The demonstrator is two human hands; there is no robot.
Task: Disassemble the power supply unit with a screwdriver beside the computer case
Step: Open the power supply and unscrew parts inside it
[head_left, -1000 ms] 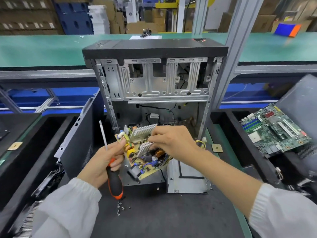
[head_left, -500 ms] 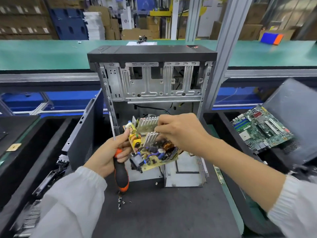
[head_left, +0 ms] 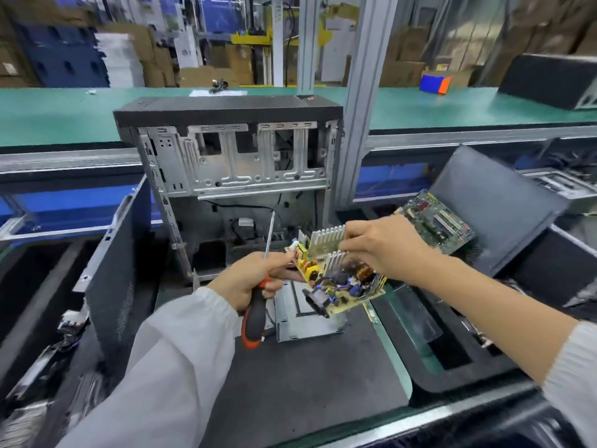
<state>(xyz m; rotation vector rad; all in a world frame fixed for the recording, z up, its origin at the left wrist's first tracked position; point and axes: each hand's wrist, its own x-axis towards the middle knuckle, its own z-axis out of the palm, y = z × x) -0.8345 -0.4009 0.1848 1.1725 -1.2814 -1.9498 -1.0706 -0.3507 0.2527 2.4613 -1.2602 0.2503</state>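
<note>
Above the opened grey metal power supply shell on the dark table, carry the yellow circuit board level and clear of its edges. Your right hand pinches its silver finned heatsink; the board hangs below that grip. Your left hand grips the orange-and-black screwdriver, fingertips touching the board's left edge.

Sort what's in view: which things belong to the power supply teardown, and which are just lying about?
In the job:
- circuit board, gripped by right hand
- screwdriver, gripped by left hand
- metal housing on the mat
- computer case behind

Lying about:
- motherboard
- side panel
- blue-orange box
</note>
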